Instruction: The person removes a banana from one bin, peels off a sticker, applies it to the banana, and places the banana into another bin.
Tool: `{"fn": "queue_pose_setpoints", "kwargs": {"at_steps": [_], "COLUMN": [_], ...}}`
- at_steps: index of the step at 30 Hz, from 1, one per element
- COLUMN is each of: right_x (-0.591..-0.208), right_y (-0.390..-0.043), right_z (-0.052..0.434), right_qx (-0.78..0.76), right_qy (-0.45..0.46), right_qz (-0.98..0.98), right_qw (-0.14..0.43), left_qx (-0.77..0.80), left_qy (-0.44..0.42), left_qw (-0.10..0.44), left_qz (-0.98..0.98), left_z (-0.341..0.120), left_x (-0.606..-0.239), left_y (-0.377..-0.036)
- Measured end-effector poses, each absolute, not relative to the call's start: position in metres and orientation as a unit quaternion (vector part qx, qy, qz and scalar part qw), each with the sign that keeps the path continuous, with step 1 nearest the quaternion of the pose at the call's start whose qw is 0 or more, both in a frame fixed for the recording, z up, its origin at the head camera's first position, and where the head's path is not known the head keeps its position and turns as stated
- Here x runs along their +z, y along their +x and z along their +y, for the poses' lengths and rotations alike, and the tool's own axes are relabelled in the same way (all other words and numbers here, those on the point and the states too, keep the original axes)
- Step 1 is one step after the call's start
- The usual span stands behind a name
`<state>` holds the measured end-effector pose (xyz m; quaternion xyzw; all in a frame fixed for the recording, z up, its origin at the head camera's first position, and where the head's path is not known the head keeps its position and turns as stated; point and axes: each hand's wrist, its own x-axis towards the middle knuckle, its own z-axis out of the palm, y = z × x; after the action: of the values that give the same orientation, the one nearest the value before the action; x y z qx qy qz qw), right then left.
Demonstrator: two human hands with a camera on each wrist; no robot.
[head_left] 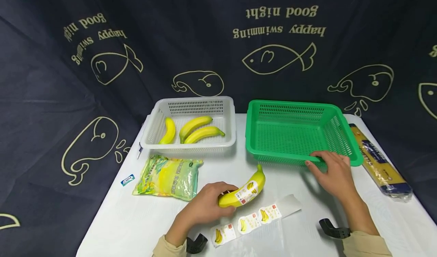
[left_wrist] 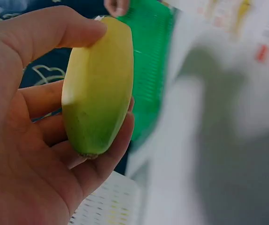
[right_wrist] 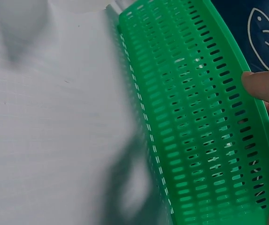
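A labelled banana (head_left: 243,191) is gripped by the left hand (head_left: 206,206) above the surface (head_left: 136,219), while the green basket (head_left: 273,135)'s near rim is held by the right hand (head_left: 332,171).

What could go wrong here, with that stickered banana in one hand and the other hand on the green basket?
The left hand grips the banana only near one end, so the long free part could swing or slip. The sticker strip lies loose just below it and might get brushed aside or stick to a sleeve. The right hand holds only the near rim of the empty green basket, which looks light, so a tug might slide or tip it.
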<state>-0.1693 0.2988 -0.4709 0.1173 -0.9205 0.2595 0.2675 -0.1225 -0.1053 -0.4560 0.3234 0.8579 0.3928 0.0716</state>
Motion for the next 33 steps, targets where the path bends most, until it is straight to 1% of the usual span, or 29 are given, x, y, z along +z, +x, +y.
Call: {"fn": "queue_pose_setpoints", "kwargs": {"at_steps": [5,9,13,18,24,29,33], "right_x": [-0.473,-0.473,-0.473,-0.474,-0.473,-0.475,-0.476], "right_y": [-0.167,-0.166,-0.168,-0.170,-0.170,-0.168,-0.168], "right_z": [0.299,0.300,0.299,0.298,0.299,0.300,0.299], "right_qx": [0.252,0.252,0.251,0.249,0.247,0.251,0.251], "right_qy": [0.115,0.117,0.120,0.119,0.117,0.115,0.119], "right_qz": [-0.923,-0.922,-0.921,-0.920,-0.921,-0.920,-0.918], "right_qw": [0.267,0.271,0.274,0.278,0.277,0.278,0.281], "left_qx": [0.400,0.410,0.429,0.460,0.469,0.434,0.381], "left_qy": [0.351,0.335,0.305,0.260,0.207,0.151,0.133], "left_qw": [0.039,0.016,0.008,0.004,-0.020,-0.045,-0.057], "left_qz": [0.846,0.848,0.850,0.849,0.858,0.887,0.913], "left_z": [-0.098,-0.085,-0.072,-0.053,-0.022,0.010,0.029], "left_x": [-0.430,-0.414,-0.404,-0.399,-0.396,-0.397,-0.397], "left_y": [-0.134,-0.151,-0.171,-0.200,-0.229,-0.251,-0.265]}}
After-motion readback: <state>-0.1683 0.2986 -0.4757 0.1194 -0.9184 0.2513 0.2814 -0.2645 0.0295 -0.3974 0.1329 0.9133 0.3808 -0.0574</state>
